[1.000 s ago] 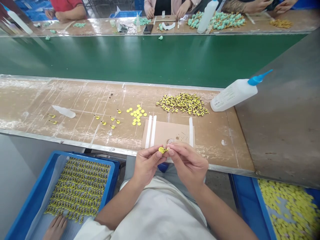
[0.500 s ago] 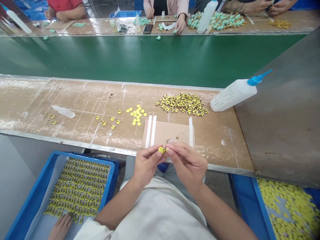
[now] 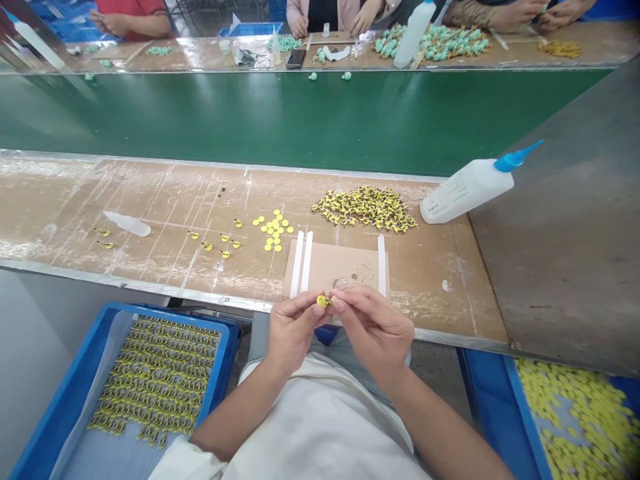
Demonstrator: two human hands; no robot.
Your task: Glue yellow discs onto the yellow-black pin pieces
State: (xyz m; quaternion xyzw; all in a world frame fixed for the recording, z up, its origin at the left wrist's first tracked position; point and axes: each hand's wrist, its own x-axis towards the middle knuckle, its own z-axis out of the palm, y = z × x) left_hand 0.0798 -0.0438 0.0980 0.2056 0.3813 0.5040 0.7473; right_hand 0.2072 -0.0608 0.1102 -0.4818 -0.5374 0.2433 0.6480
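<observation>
Both my hands meet over the near edge of the bench, pinching one small yellow piece [image 3: 324, 301] between their fingertips. My left hand [image 3: 293, 330] grips it from the left and my right hand [image 3: 373, 327] from the right, fingers curled. Just beyond them lies a brown cardboard pad [image 3: 340, 265] with white strips along it. Farther out sit a group of loose yellow discs [image 3: 273, 229] and a pile of yellow-and-black pieces [image 3: 367, 208].
A white glue bottle with a blue nozzle [image 3: 467, 187] lies at the right. A blue tray of arranged yellow-black pieces [image 3: 150, 377] is lower left, another with yellow discs [image 3: 580, 420] lower right. Beyond a green conveyor belt [image 3: 300, 117], other people work.
A hand resting on the lower-left blue tray has gone from view. My hands stay together on the yellow piece with only slight finger movement. Across the belt, another teal piece lies.
</observation>
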